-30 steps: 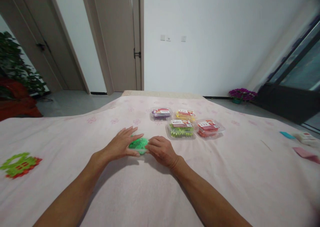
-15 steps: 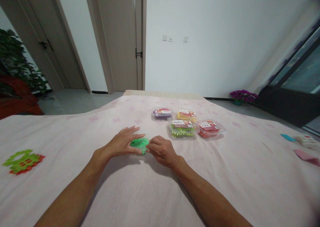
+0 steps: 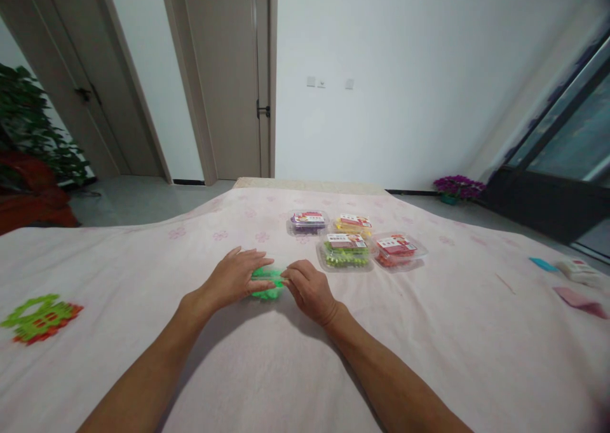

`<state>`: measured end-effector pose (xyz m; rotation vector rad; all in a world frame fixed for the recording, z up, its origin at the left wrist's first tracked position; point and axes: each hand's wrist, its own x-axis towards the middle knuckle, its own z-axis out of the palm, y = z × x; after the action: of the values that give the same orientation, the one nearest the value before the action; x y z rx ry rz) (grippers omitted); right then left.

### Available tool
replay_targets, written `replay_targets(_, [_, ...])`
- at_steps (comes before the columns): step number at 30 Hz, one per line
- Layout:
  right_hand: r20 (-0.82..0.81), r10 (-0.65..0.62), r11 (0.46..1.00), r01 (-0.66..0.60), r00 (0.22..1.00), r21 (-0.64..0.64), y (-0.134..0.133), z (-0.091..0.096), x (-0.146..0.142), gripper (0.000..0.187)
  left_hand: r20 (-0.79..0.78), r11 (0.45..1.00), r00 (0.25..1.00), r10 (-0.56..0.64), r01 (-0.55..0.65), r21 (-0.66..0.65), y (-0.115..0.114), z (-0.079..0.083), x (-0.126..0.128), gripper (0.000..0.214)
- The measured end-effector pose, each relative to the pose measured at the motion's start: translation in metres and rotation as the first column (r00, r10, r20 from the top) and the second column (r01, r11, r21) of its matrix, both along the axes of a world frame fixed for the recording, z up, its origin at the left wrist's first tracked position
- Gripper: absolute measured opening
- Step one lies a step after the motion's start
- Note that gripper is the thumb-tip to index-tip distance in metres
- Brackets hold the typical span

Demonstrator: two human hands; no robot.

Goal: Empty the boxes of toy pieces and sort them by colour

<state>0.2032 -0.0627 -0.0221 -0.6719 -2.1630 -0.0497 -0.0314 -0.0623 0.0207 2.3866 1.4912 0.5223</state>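
Observation:
A clear plastic box of bright green pieces (image 3: 267, 284) lies on the pink flowered sheet (image 3: 286, 369) in front of me. My left hand (image 3: 236, 280) rests on its left side, fingers stretched flat over the top. My right hand (image 3: 309, 285) is at its right side, fingers curled and pinching the box's edge. Most of the box is hidden between the two hands.
Several clear boxes stand beyond: purple (image 3: 307, 220), yellow (image 3: 353, 224), light green (image 3: 345, 252), red (image 3: 396, 248). A flat green-and-red built piece (image 3: 37, 312) lies far left. Small cards and a packet (image 3: 576, 280) lie far right. Doors and a plant stand behind.
Both hands stay on the green box; the left fingers have slid a little further over its top. The view has tilted slightly.

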Motion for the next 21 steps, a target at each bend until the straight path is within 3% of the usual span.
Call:
replay_targets(3, [-0.022, 0.013, 1.0, -0.013, 1.0, 0.023, 0.003, -0.005, 0.001, 0.022, -0.06, 0.99, 0.993, 0.105, -0.099, 0.101, -0.006, -0.004, 0.0, 0.066])
replay_targets(6, [-0.018, -0.002, 0.999, 0.003, 1.0, 0.054, 0.003, -0.006, 0.0, 0.024, 0.046, 0.924, 0.945, 0.323, -0.326, 0.202, -0.009, -0.016, -0.008, 0.072])
replay_targets(9, [0.003, 0.007, 0.996, -0.007, 1.0, 0.085, 0.001, -0.004, -0.001, 0.024, 0.305, 0.866, 0.834, 0.459, -0.496, 0.053, -0.006, -0.034, -0.016, 0.079])
replay_targets(11, [0.002, 0.03, 0.994, -0.03, 1.0, 0.103, 0.0, -0.002, -0.002, 0.023, 0.474, 0.864, 0.736, 0.484, -0.488, -0.125, -0.002, -0.045, -0.019, 0.086])
replay_targets(13, [-0.028, 0.044, 0.993, -0.041, 0.999, 0.108, -0.001, -0.001, -0.001, 0.021, 0.586, 0.863, 0.645, 0.49, -0.455, -0.221, 0.001, -0.053, -0.018, 0.088])
replay_targets(18, [-0.155, 0.042, 0.998, -0.033, 0.987, 0.058, 0.002, -0.004, -0.001, 0.017, 0.696, 0.83, 0.492, 0.523, -0.479, -0.285, 0.002, -0.061, -0.015, 0.07])
replay_targets(21, [-0.236, -0.008, 1.0, 0.011, 0.972, 0.01, 0.004, -0.008, -0.004, 0.017, 0.723, 0.844, 0.472, 0.504, -0.448, -0.296, 0.003, -0.062, -0.016, 0.053])
